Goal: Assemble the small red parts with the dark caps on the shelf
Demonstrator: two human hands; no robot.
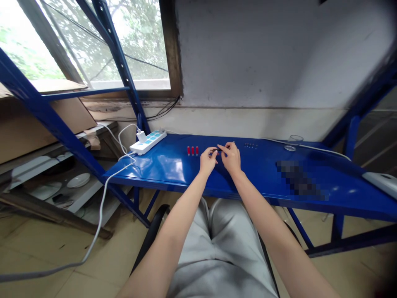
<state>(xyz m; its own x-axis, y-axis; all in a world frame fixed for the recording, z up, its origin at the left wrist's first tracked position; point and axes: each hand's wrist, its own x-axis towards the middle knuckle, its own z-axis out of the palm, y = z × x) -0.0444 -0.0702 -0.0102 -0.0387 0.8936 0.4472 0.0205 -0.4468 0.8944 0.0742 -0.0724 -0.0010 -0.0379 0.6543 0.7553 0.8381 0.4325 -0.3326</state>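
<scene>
My left hand [207, 160] and my right hand [231, 157] meet over the blue metal table [161, 169], fingers pinched together on a small dark object [218, 150] held between them. It is too small to name. Just left of my left hand stand three small red pieces [192, 150] in a row. A cluster of several tiny dark pieces [250, 145] lies on the table beyond my right hand.
A white power strip [148, 142] with a plugged charger and white cable [102, 207] sits at the table's left rear. A clear glass dish [292, 142] stands at the back right, a white object [380, 181] at the far right. Blue shelving frames [46, 111] and plates [79, 180] stand left.
</scene>
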